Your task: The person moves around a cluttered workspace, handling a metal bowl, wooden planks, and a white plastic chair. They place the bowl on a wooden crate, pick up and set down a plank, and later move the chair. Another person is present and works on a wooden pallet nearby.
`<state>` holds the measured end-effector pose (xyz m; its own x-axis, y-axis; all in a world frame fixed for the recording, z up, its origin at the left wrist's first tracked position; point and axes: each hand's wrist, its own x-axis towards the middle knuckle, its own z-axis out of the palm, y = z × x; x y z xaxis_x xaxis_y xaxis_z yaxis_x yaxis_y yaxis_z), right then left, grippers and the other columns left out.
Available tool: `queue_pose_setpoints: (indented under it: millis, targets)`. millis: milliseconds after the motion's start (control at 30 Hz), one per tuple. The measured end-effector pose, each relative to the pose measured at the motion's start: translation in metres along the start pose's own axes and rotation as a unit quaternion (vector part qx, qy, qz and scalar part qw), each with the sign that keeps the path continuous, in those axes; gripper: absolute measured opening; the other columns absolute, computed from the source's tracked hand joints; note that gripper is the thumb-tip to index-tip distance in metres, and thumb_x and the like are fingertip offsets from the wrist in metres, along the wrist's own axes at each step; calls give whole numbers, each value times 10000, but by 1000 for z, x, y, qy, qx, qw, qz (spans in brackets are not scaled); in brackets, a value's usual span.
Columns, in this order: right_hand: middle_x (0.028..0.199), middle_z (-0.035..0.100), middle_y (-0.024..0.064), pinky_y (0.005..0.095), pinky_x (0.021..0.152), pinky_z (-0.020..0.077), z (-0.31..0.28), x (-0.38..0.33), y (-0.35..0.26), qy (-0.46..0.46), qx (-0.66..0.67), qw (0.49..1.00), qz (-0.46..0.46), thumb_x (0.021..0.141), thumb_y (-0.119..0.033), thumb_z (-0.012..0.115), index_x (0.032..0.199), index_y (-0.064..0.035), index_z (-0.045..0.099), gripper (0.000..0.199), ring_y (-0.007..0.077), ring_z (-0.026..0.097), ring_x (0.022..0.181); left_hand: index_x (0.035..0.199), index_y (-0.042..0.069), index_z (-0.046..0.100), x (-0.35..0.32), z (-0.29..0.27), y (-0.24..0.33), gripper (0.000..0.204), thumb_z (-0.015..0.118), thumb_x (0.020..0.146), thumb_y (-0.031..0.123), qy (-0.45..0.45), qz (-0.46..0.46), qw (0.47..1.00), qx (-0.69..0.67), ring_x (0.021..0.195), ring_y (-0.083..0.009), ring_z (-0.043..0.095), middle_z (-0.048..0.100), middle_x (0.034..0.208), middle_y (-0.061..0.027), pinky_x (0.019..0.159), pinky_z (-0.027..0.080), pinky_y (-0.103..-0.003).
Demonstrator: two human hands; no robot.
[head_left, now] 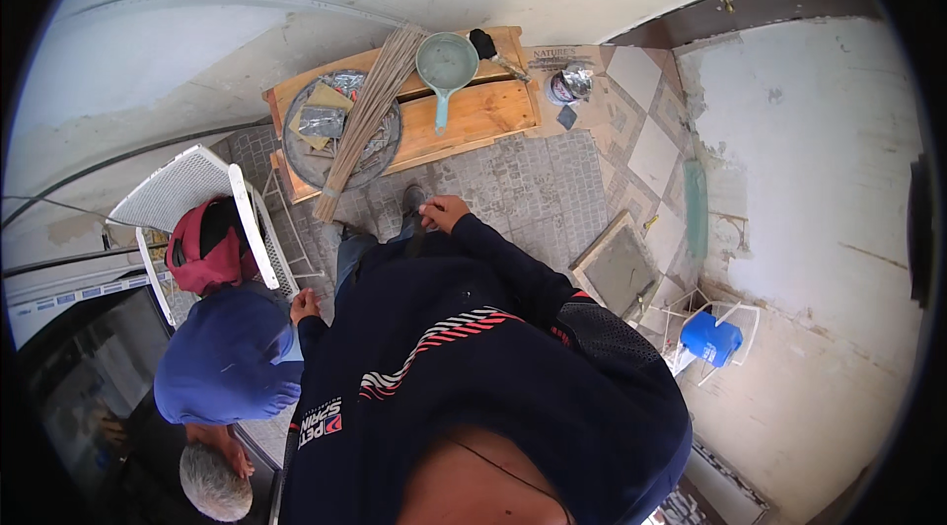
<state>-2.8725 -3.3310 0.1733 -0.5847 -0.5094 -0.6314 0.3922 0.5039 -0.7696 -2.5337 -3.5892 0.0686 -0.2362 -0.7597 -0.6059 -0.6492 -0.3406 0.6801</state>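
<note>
Head view: the left hand (pixel 306 306), near a white chair (pixel 187 180), and the right hand (pixel 446 213) have curled fingers; I cannot tell if either grips anything. 1 stick bundle (pixel 372 111) crosses the tray (pixel 305 166) on the bench (pixel 496 111).

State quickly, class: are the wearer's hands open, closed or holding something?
Left hand: partly curled; cannot tell if it holds anything.
Right hand: curled; cannot tell if it holds anything.
</note>
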Motion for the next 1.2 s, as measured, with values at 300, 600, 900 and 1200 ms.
queue_pose_setpoints:
  millis: [300, 600, 900, 1200]
  targets:
    - [681, 623, 45, 269, 592, 468, 5, -31, 18, 48, 2, 999, -3, 827, -262, 550, 819, -30, 612, 241, 119, 590, 632, 908, 23, 574, 9, -13, 56, 203, 576, 810, 201, -50, 1, 973, 225, 573, -126, 602, 630, 717, -64, 393, 396, -229]
    - [643, 623, 31, 267, 563, 454, -7, -35, 39, 135, 96, 986, -19, 805, -253, 555, 792, -33, 614, 228, 118, 576, 583, 893, 11, 582, 63, 30, 118, 225, 598, 798, 214, -141, 100, 983, 69, 637, -136, 607, 625, 724, -70, 432, 426, -220]
    - [671, 632, 50, 249, 560, 473, -18, -37, 45, 151, 94, 984, 19, 814, -252, 564, 814, -10, 619, 248, 108, 585, 592, 895, 25, 590, 45, 14, 100, 252, 581, 804, 260, -183, 0, 975, 126, 609, -148, 618, 638, 767, -104, 462, 427, -231]
    - [644, 636, 30, 290, 597, 482, 29, -56, 48, 376, 211, 902, -5, 803, -316, 522, 748, -57, 629, 286, 143, 608, 613, 875, 25, 603, 104, 12, 163, 266, 589, 794, 278, -334, 42, 851, 402, 619, -150, 620, 640, 777, -108, 492, 444, -245]
